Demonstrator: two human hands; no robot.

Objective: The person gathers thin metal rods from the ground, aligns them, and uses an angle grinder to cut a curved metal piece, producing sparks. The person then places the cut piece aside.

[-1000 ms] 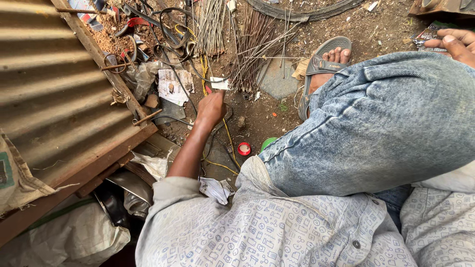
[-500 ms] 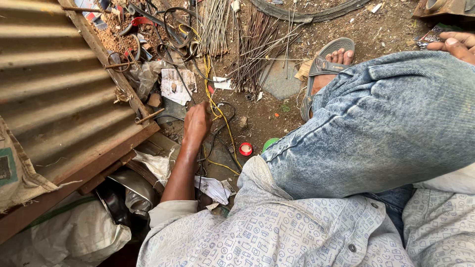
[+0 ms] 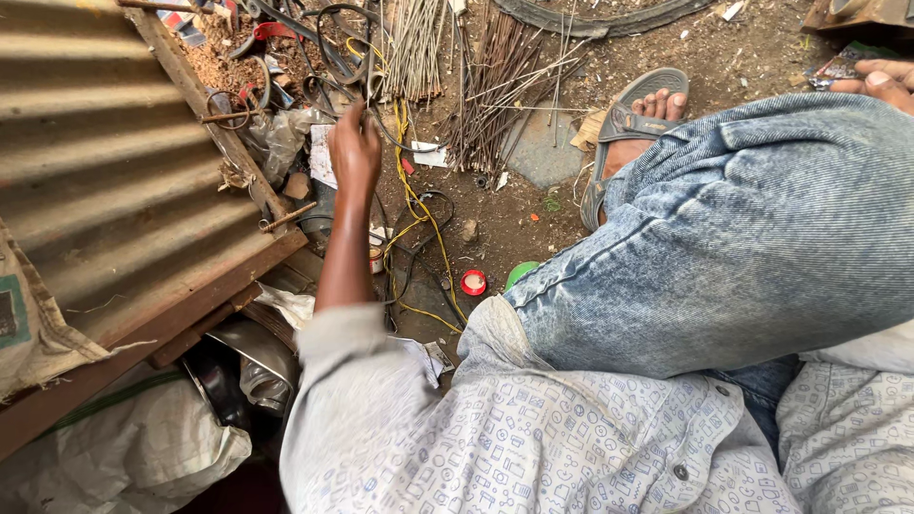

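While our left hand (image 3: 354, 152) stretched far forward, its fingers (image 3: 354, 116) curled shut around a dark wire (image 3: 405, 145), which looped away just right of them beside the yellow cable (image 3: 416, 205); our right hand (image 3: 881, 81) rested well apart, half-curled on scraps.

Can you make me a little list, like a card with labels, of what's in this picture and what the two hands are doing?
Place: dirt ground beside a corrugated metal sheet
Left hand: reaching into tangled black wires; grip not clear
Right hand: at the picture's edge, resting by the denim knee
Nearby: yellow wire, bundle of thin rods, small red cap
Foot: in a grey sandal
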